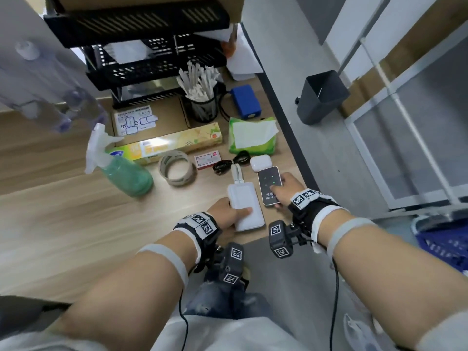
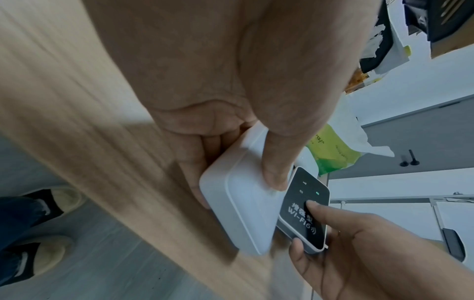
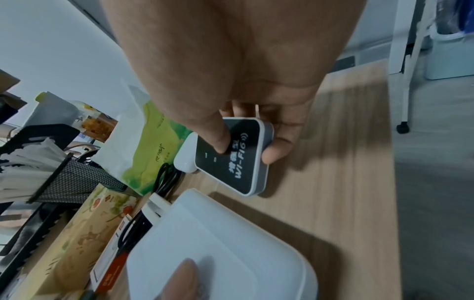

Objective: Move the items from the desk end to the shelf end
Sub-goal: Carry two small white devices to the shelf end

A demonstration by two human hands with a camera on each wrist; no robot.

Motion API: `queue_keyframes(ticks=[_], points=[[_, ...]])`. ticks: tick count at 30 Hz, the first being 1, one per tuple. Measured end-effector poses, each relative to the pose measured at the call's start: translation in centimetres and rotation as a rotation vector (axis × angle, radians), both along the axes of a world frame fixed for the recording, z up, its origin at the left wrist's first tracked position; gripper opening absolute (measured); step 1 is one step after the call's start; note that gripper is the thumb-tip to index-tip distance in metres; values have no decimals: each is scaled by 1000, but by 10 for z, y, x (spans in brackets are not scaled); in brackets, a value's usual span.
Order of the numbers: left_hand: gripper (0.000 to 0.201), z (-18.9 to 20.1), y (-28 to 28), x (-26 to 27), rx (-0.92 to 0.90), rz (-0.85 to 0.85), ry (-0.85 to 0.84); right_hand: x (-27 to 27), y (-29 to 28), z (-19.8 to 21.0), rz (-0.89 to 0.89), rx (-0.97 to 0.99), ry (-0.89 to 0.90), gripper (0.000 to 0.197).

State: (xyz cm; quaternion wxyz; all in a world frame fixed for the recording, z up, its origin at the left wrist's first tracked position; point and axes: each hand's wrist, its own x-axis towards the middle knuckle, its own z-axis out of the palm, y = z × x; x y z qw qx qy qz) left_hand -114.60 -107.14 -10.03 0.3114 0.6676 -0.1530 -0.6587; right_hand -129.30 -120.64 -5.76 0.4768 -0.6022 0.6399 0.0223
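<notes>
Two flat devices side by side at the near right corner of the wooden counter (image 1: 63, 214), long axes running roughly away from the body toward the black tiered shelf (image 1: 141, 59). On the left, one white power bank (image 1: 244, 206), unmarked face up, with a short white cable stub at its far end; grasped by the left hand (image 1: 225, 215), thumb on top and fingers curled under the left edge (seen plainly from the left wrist). On the right, one black-faced pocket router (image 1: 269, 184) with a white rim, printed "WI-FI6" under Chinese characters too blurred to read, small green indicator lights lit near the far end; grasped by the right hand (image 1: 286, 190), thumb pressed on the face, fingers wrapped round the right edge. Both devices low over or resting on the counter; which cannot be told.

Just beyond the router, one white earbud case (image 1: 260, 162), and beside it one coil of black cable (image 1: 229, 163). Farther back: one green tissue pack (image 1: 252, 135), one small red-and-white box (image 1: 207, 160), one roll of tape (image 1: 177, 168), one long yellow-green wrap box (image 1: 167, 144), one green spray bottle (image 1: 121, 168), one mesh cup of white sticks (image 1: 202, 97), one blue box (image 1: 245, 101), and a cardboard carton labelled "12V" (image 1: 136, 120).
</notes>
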Motion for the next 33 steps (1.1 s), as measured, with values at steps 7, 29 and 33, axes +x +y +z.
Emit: queue_keyframes(ticks=[7,29,33], points=[[52,24,-25,-10,-13,-56,-191,-12,-19,-4,-4,-72,30,31],[28,59,15,-59,108,451,-561,-36,-27,22,349,-236,2,12],[14,92,57,-34,54,642,-552,19,9,51,596,-153,-156,18]])
